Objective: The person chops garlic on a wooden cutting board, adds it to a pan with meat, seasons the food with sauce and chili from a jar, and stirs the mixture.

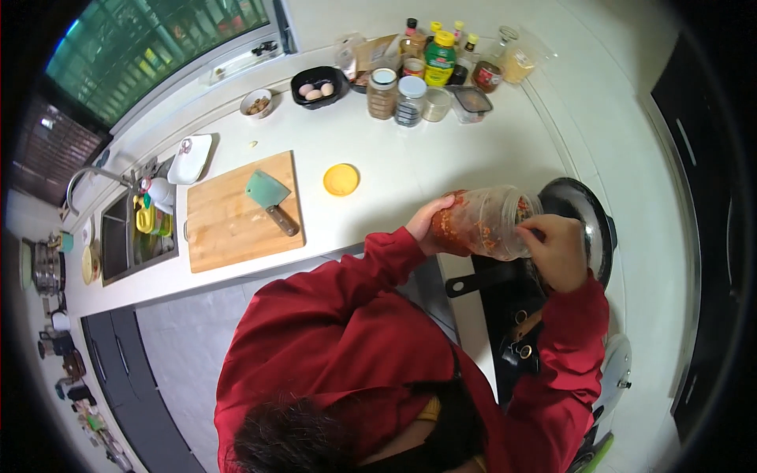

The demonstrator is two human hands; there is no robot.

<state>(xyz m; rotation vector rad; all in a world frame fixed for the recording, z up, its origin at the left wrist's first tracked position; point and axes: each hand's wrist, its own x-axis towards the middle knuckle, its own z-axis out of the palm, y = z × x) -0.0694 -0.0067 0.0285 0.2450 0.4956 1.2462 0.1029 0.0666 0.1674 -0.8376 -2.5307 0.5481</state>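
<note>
My left hand (427, 224) is wrapped around the base of a large clear jar (482, 207) of red chopped chili. The jar lies tilted nearly sideways, its open mouth turned to the right. At that mouth is my right hand (559, 251), its fingers bent together against the rim; whether they pinch something inside is hidden. Beneath and beyond the right hand is a dark wok (591, 207) on the stove, its black handle (482, 282) pointing left. A round yellow lid (341, 180) lies on the white counter left of the jar.
A cleaver (268, 189) rests on a wooden cutting board (219, 236) at left. Beyond the board are a white dish (190, 159) and a sink (115, 242). Jars (410, 100), bottles, a bowl (256, 104) and a black tray of eggs (320, 87) line the back. Stove knobs (525, 352) sit below.
</note>
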